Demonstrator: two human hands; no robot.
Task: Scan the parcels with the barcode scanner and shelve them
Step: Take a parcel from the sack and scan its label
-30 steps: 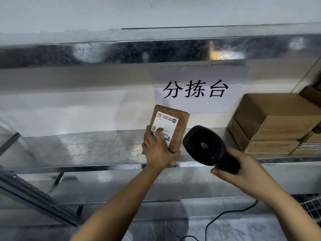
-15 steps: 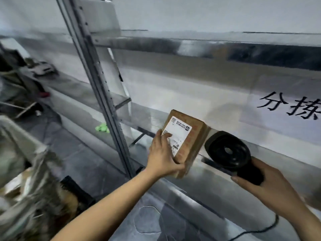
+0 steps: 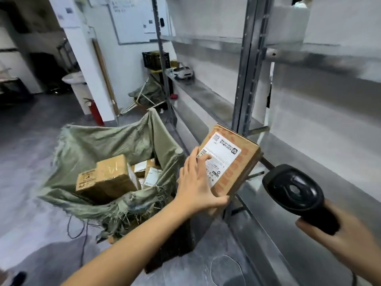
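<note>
Cardboard parcel (image 3: 233,159) gripped left-handed, scanner (image 3: 296,195) gripped right-handed

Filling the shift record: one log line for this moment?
left hand holds parcel | right hand grips scanner | sack holds more boxes

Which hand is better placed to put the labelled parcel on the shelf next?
Left. The left hand already holds the parcel beside the metal shelf; the right hand is occupied gripping the barcode scanner.
</note>
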